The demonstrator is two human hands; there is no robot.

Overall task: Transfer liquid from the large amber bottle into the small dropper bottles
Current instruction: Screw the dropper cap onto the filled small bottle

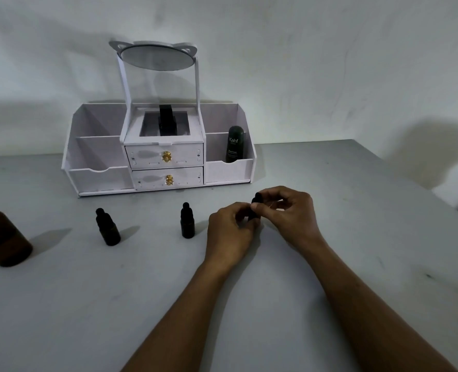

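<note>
Your left hand [229, 232] is curled around the body of a small dropper bottle [253, 210] right of frame centre; the bottle is mostly hidden by your fingers, and I cannot tell whether its base touches the table [329, 197]. Your right hand [289, 210] pinches the bottle's black dropper cap [257, 197] between thumb and fingertips, at the top of the bottle. Both hands are closed on this one item.

Two further small dropper bottles stand upright and capped on the table, left of your hands: one [187, 221] just beside your left hand, the other [107, 228] farther left, well apart from the first.

The large amber bottle [2, 237] stands at the left edge of the frame, partly cut off, apart from the dropper bottles.

Behind, in the upper centre of the frame, a white cosmetic organiser [158, 157] stands against the wall, with two drawers bearing gold knobs, an oval mirror [156, 57] on top, and a dark Kahf bottle [234, 143] in its right compartment.
</note>
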